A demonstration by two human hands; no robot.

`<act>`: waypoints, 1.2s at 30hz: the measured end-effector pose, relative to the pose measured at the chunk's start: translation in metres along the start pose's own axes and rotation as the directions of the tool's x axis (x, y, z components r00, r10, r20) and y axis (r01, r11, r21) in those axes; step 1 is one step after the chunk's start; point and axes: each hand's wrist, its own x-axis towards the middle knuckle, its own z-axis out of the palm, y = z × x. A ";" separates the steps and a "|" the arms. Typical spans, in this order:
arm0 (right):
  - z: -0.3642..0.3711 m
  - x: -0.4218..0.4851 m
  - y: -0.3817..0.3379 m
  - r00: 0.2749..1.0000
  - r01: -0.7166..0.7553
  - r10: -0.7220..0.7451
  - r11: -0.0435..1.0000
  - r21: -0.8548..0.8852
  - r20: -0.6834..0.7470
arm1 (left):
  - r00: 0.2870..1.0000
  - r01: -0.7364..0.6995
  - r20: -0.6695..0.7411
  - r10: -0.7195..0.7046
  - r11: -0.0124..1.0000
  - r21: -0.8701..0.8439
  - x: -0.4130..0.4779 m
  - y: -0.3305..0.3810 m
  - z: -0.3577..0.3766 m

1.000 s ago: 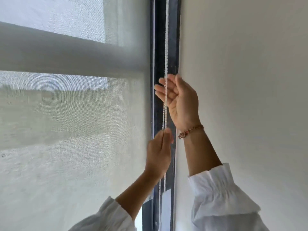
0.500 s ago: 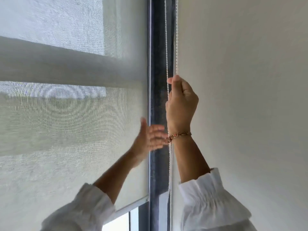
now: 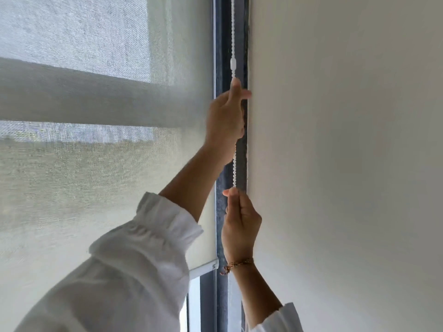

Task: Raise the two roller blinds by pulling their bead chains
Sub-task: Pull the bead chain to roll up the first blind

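A white bead chain [image 3: 234, 168] hangs down the dark window frame [image 3: 221, 56], with an oblong connector [image 3: 233, 63] high on it. My left hand [image 3: 225, 118] is raised and pinches the chain just below that connector. My right hand [image 3: 241, 226], with a bracelet at the wrist, grips the same chain lower down. The translucent grey roller blind [image 3: 107, 164] covers the window to the left. Its bottom bar [image 3: 203, 268] shows beside my left sleeve, with bare glass below it.
A plain white wall [image 3: 347, 164] fills the right side, right next to the chain. A horizontal window bar shows through the blind fabric. My white sleeves fill the lower part of the view.
My left hand has risen from beside the blind and taken the chain high up. My right hand has come down along the chain. The blind's bottom bar sits higher.
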 end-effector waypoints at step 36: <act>0.016 0.081 -0.092 0.999 -0.012 -0.003 0.949 0.315 0.046 | 0.985 0.096 0.150 -0.086 0.994 -0.061 -0.021 -0.026 -0.045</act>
